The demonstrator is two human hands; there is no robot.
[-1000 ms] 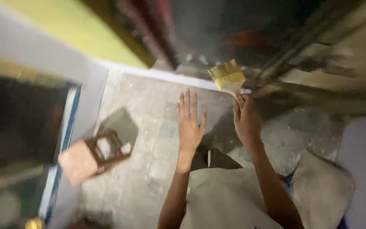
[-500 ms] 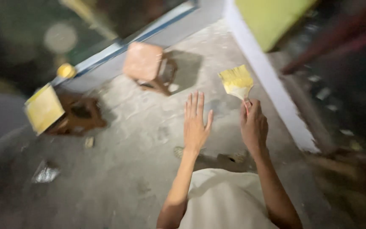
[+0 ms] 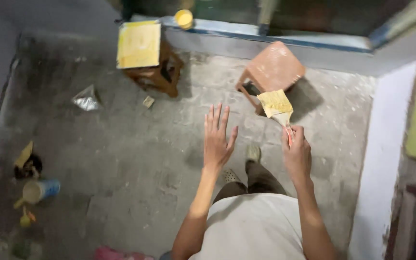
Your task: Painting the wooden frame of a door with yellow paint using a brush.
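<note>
My right hand point(image 3: 296, 153) grips the handle of a wide paintbrush point(image 3: 276, 106) whose bristles are coated in yellow paint and point up and away from me. My left hand point(image 3: 218, 138) is held out flat beside it with fingers spread, holding nothing, above the grey concrete floor point(image 3: 136, 149). My feet and legs show below the hands.
A brown plastic stool point(image 3: 273, 67) stands just beyond the brush. A wooden stool with a yellow-painted top point(image 3: 139, 45) stands further left. A yellow lid point(image 3: 184, 19) lies by the doorway. A crumpled foil scrap point(image 3: 86, 99), a cup point(image 3: 38, 190) and small items lie at left. A white wall point(image 3: 386, 144) stands at right.
The view has swung round, so both stools now lie ahead. My hands keep the same pose, the right one still gripping the brush and the left still spread.
</note>
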